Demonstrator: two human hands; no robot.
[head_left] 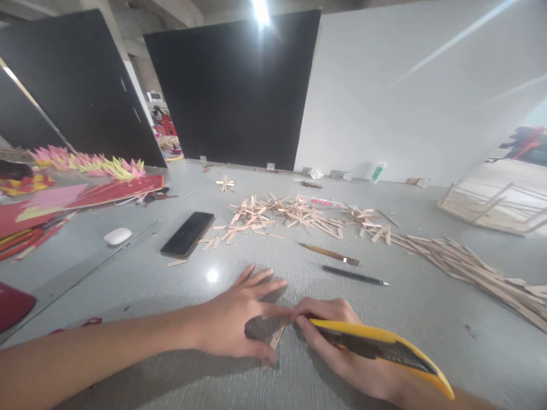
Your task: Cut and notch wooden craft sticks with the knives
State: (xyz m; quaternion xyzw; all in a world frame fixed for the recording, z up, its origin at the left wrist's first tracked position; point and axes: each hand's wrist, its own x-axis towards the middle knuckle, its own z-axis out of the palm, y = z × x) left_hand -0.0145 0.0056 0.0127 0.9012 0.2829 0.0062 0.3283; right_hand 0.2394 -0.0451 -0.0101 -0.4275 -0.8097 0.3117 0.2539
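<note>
My right hand (337, 336) is closed around a yellow and black utility knife (380, 341), its handle angled back toward the lower right. The blade end is hidden by the fingers. On the table in front of me lies a short thin wooden strip (277, 337) with a small dark mark on it. My left hand (243, 316) holds this strip down, the thumb at its near end and the index finger at its far end, while the other fingers are spread on the table. The index fingertip meets my right fingertips.
A pile of cut wooden pieces (294, 212) lies beyond my hands, with long wooden strips (470, 267) at right. Nearer are a brown pen-like tool (331, 253), a black pen (354, 275), a phone (188, 234) and a white case (118, 237). Upright panels (231, 97) stand behind.
</note>
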